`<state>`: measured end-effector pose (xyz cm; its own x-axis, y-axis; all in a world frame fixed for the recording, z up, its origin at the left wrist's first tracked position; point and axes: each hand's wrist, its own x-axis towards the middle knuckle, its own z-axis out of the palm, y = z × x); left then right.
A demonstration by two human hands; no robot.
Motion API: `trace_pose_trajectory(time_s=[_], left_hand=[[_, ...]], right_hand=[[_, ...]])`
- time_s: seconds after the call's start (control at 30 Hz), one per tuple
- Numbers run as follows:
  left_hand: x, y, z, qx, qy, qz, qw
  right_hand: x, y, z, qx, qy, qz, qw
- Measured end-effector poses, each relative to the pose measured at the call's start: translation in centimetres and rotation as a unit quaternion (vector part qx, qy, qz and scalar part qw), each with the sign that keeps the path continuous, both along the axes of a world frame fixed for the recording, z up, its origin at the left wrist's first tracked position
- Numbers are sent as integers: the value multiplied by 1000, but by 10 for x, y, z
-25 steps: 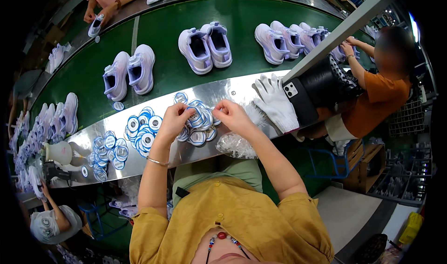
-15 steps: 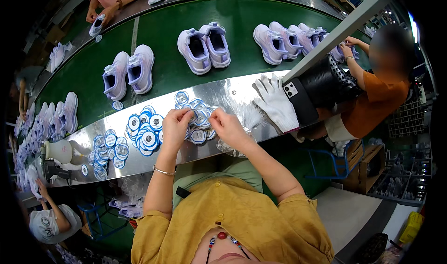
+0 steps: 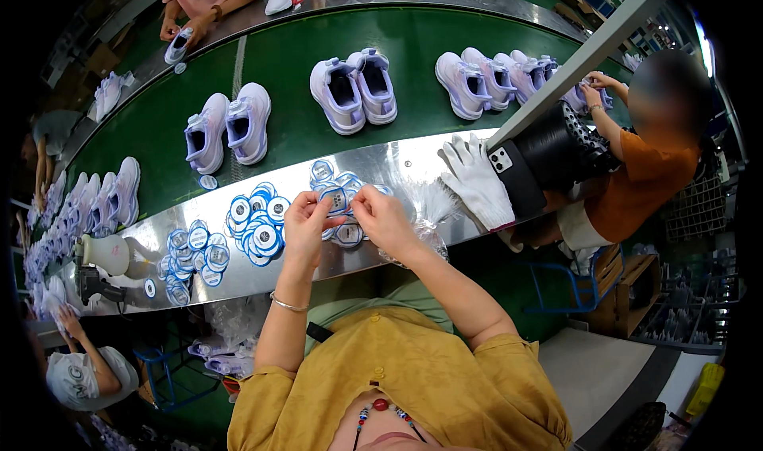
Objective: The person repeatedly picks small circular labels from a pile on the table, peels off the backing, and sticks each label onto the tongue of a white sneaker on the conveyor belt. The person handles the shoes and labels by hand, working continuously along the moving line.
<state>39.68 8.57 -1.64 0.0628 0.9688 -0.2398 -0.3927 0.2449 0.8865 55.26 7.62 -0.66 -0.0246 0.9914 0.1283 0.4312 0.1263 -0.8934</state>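
Observation:
My left hand (image 3: pixel 303 227) is closed in a pinch on a round blue-and-white tag (image 3: pixel 337 202). My right hand (image 3: pixel 382 222) is also pinched closed at the tag's right side; whatever lies between its fingertips is too small to make out. Under and behind both hands spreads a pile of the same tags (image 3: pixel 347 235) on a metal ledge (image 3: pixel 318 273). Farther left are a second tag pile (image 3: pixel 258 227) and a third one (image 3: pixel 193 252). A bundle of thin clear plastic strands (image 3: pixel 429 205) rests right of my right hand.
Beyond the ledge runs a green conveyor belt (image 3: pixel 290 61) bearing pairs of lilac sneakers (image 3: pixel 350 93). A white glove (image 3: pixel 475 182), a phone (image 3: pixel 504 165) and a black container (image 3: pixel 560 153) sit to the right, by a slanting grey post (image 3: pixel 584 58). A co-worker in orange (image 3: pixel 656 169) handles shoes there.
My hands have come closer together, and a tag's face now shows between them. The whole scene has shifted slightly in the picture.

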Motion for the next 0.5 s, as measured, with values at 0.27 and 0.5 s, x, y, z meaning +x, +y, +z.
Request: trace_pose_trajectory(time_s=[0.27, 0.5], left_hand=[[-26, -8, -2, 22, -53, 11, 998], [-52, -23, -4, 30, -124, 23, 991]], right_hand=[[-29, 2, 0, 12, -63, 8, 998], [-65, -6, -2, 11, -22, 34, 999]])
